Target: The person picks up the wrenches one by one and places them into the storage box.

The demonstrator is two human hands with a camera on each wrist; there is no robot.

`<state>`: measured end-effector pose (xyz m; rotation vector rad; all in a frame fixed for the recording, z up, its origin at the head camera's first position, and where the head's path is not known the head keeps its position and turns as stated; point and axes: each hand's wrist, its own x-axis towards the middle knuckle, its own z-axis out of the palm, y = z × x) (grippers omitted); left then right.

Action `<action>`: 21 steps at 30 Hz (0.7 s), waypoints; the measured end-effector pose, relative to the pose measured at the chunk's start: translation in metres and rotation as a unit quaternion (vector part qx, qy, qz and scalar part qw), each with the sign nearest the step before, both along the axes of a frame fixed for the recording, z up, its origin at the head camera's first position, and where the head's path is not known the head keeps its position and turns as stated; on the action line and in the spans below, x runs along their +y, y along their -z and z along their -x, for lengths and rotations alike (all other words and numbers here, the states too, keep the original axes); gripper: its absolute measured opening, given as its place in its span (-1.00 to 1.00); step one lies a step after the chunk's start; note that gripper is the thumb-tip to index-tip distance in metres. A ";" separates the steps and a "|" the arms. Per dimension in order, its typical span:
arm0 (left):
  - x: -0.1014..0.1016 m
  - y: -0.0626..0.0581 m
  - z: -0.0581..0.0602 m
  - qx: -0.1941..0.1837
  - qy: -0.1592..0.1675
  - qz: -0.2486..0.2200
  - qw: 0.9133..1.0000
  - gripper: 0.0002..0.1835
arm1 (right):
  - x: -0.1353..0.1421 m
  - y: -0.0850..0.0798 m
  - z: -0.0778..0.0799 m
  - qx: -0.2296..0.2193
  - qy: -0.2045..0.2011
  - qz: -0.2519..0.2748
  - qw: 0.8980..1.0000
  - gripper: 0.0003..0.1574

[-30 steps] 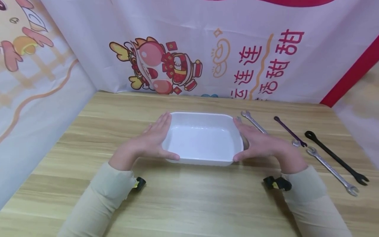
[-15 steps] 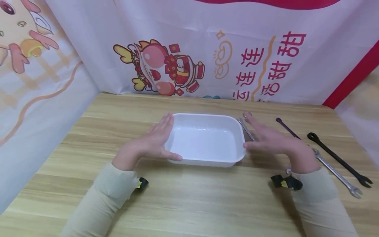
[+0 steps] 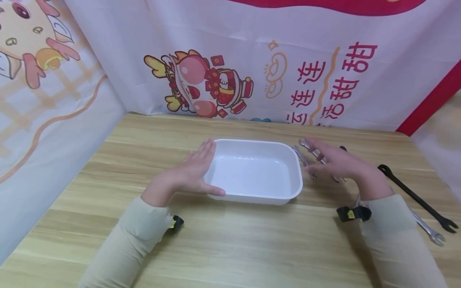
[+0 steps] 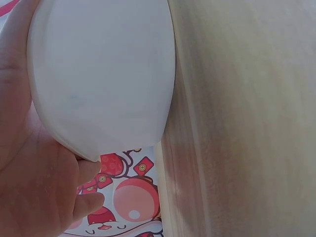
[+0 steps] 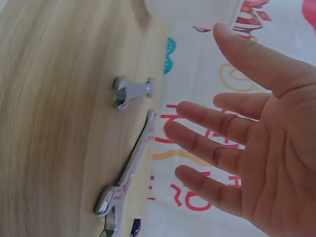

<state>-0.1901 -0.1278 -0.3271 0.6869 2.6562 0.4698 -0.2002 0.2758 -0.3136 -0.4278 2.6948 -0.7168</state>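
Note:
A white rectangular plastic tray (image 3: pixel 252 176) stands on the wooden table with nothing in it. My left hand (image 3: pixel 189 172) lies along the tray's left end, fingers straight at the far corner and thumb on the near rim; the left wrist view shows the palm against the tray's side (image 4: pixel 103 74). To the right of the tray, my right hand (image 3: pixel 336 162) hovers with fingers spread, holding nothing. Below it lie a short silver wrench (image 5: pixel 136 90) and a longer silver wrench (image 5: pixel 131 170). A purple wrench (image 3: pixel 343 148) is mostly hidden behind that hand.
At the right side of the table lie a long black wrench (image 3: pixel 417 196) and another silver wrench (image 3: pixel 428 229), partly covered by the right sleeve. A printed cloth (image 3: pixel 223 24) hangs along the table's back edge, and another hangs at the left.
My right hand has let go of the tray's right end and moved right, over the wrenches. The left hand has stayed at the tray. The head view has shifted slightly.

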 end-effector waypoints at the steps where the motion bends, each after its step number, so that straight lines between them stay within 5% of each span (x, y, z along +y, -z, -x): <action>1: 0.000 0.000 0.000 0.000 0.000 0.000 1.000 0.56 | 0.000 0.001 0.002 0.005 -0.001 -0.006 1.000 0.18; 11: 0.000 -0.002 0.001 -0.001 -0.001 0.002 1.000 0.55 | 0.007 0.016 0.023 0.046 -0.021 -0.058 0.997 -0.19; 21: -0.001 0.000 0.000 0.003 0.000 0.004 1.000 0.55 | 0.003 0.027 0.035 0.014 -0.028 -0.064 0.997 -0.49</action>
